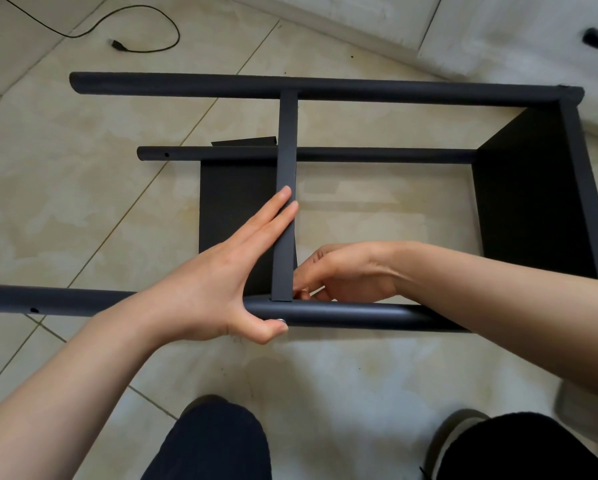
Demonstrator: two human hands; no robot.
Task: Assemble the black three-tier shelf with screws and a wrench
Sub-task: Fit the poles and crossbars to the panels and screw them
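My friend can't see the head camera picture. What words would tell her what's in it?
Two bare hands steady a half-built black shelf frame lying on a tiled floor. The left hand lies flat along a shelf edge, thumb by a silver screw; the right hand curls beside the joint.

head view, steeply downward, close over floor [359, 375]

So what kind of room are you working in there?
Most likely a room in a home, with the work done on the floor: beige floor tiles, a loose black cable lying on them, and white cabinet fronts along the far edge.
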